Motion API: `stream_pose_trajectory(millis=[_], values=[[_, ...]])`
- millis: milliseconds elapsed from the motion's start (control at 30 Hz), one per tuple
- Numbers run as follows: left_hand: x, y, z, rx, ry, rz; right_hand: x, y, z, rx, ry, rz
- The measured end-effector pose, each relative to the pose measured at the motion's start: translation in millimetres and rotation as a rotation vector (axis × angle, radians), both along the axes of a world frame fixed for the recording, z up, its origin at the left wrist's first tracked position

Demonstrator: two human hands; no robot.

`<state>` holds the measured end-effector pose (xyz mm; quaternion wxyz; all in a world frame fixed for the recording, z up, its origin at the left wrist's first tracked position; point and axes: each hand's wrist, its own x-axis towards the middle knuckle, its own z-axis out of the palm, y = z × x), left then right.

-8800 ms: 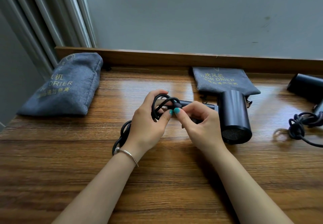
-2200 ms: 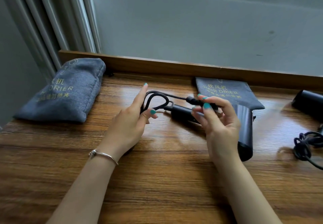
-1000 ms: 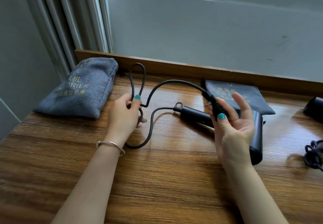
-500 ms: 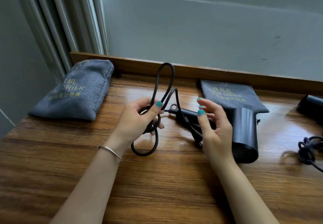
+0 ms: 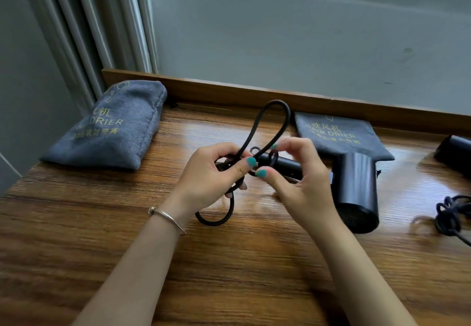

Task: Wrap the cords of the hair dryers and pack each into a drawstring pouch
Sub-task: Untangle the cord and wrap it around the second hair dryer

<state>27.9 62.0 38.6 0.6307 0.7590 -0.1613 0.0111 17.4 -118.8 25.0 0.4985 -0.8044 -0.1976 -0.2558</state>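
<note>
- Black cord is gathered again: your left hand holds its loops above the tabletop; a second ago it lay spread.
- Your right hand fingers now pinch the cord beside the hair dryer, so wrapping continues; the pouch waits behind.

Black hair dryer flat on its side, looped cord upright, grey flat pouch behind.

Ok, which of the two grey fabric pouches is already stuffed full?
The grey fabric pouch at far left, by the window frame: it bulges full. The other grey pouch lies flat behind the black hair dryer.
</note>
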Motion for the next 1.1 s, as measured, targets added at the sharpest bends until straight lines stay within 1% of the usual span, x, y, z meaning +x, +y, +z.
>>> stream_pose_trajectory(millis=[67,133,200,267,300,333,400,467,533,633,700,767,867,900,1033,1100], values=[[1,3,2,-0.077,-0.004,0.033,-1,-3,6,-0.071,0.085,0.07],[1,6,4,-0.142,0.005,0.038,0,-5,20,-0.265,0.193,0.071],[0,8,5,-0.139,0.001,0.016,5,-4,35,-0.464,0.329,0.068],[0,11,4,-0.087,-0.016,-0.034,11,-3,50,-0.556,0.364,0.074],[0,13,4,-0.06,-0.013,-0.075,15,-4,58,-0.526,0.374,0.065],[1,16,2,-0.035,0.001,-0.119,18,-8,64,-0.444,0.401,0.051],[2,20,1,0.02,0.012,-0.186,25,-17,78,-0.23,0.435,-0.009],[0,20,2,0.063,0.003,-0.232,31,-25,89,-0.064,0.425,-0.063],[0,19,5,0.027,0.035,-0.253,33,-28,96,0.043,0.417,-0.066],[2,20,8,-0.065,0.137,-0.208,34,-35,96,0.163,0.455,-0.071],[7,21,5,-0.156,0.153,-0.152,33,-42,95,0.145,0.468,-0.056],[9,20,3,-0.224,0.133,-0.11,31,-46,91,0.079,0.471,-0.032],[11,16,0,-0.425,0.21,-0.107,25,-44,85,0.002,0.428,0.005],[11,14,-2,-0.435,0.233,-0.108,24,-43,81,-0.025,0.401,0.014],[7,7,-5,-0.332,0.222,-0.096,24,-38,70,-0.091,0.338,0.058],[7,9,-5,-0.344,0.242,-0.122,27,-40,68,-0.072,0.386,0.112]])
